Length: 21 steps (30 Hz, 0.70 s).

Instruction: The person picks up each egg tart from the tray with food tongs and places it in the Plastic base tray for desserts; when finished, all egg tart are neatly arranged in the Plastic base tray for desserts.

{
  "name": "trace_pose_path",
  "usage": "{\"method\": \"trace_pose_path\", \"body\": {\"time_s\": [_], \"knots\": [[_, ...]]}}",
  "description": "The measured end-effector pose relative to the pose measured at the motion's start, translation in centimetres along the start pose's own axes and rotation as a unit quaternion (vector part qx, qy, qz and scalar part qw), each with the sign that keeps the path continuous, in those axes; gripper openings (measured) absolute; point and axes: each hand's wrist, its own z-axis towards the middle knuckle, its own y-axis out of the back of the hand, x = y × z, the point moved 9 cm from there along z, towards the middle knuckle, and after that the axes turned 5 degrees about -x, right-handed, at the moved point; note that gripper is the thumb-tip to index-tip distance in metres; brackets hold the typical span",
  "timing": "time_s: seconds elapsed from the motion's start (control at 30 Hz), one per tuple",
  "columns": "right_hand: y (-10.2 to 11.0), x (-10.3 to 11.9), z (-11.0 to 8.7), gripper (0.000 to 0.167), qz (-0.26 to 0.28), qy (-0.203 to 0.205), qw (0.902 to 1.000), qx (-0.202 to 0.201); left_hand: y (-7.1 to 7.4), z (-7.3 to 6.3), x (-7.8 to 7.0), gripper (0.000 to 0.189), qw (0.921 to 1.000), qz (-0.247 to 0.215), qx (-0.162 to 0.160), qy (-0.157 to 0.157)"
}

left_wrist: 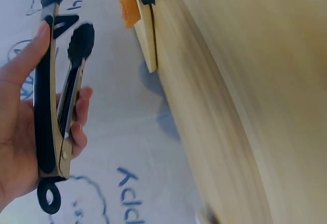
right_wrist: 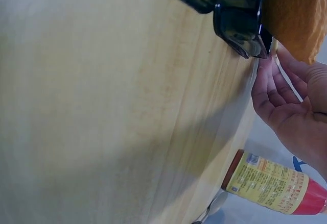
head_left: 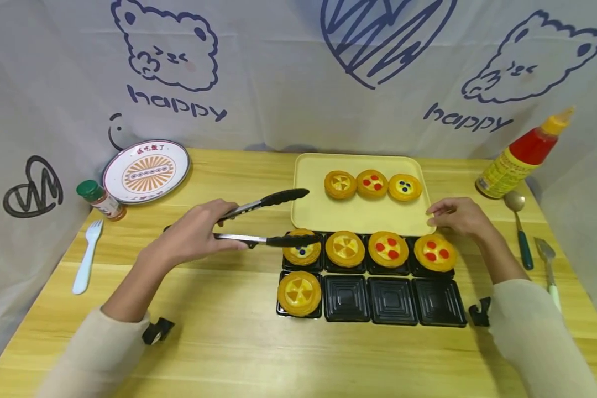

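My left hand [head_left: 196, 229] grips a pair of black-and-steel tongs [left_wrist: 45, 101], its fingers and thumb round the two arms. The tongs are spread with nothing between their tips; the lower tip overlaps a blueberry-topped tart [head_left: 298, 255] in the head view. With fingers and thumb, my right hand [head_left: 460, 215] pinches the right edge of a yellow tray [head_left: 310, 213]. Three tarts [head_left: 372, 184] lie on it. In front stands a black compartment tray [head_left: 393, 298]; tarts fill its back row, and another tart [head_left: 299, 294] sits at front left. Its three other front compartments hold nothing.
At left are a patterned plate [head_left: 110, 176], a green-capped jar [head_left: 101, 200] and a light blue fork [head_left: 87, 257]. A sauce bottle [head_left: 519, 157], a spoon [head_left: 519, 229] and a knife [head_left: 548, 265] lie or stand on the right. A white cloth hangs behind.
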Motion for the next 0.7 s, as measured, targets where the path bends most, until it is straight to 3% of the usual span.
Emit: {"method": "trace_pose_path", "body": {"time_s": [0.2,0.37,0.53,0.7], "knots": [[0.4,-0.1,-0.1,0.035,-0.004,0.001,1.0,-0.005,-1.4,5.3,0.1,0.082,0.9996,0.008,-0.003,0.027],[0.2,0.2,0.0,0.032,-0.01,0.006,0.9999,-0.009,-2.4,8.4,-0.3,0.081,0.999,0.031,0.001,0.033],[0.3,0.1,0.1,0.03,-0.009,0.007,0.9999,-0.011,-3.6,10.9,-0.8,0.075,0.9975,0.058,0.015,0.038],[0.3,0.3,0.0,0.03,-0.005,0.004,0.9999,-0.011,-4.8,12.1,-0.7,0.069,0.9965,0.067,0.024,0.044]]}}
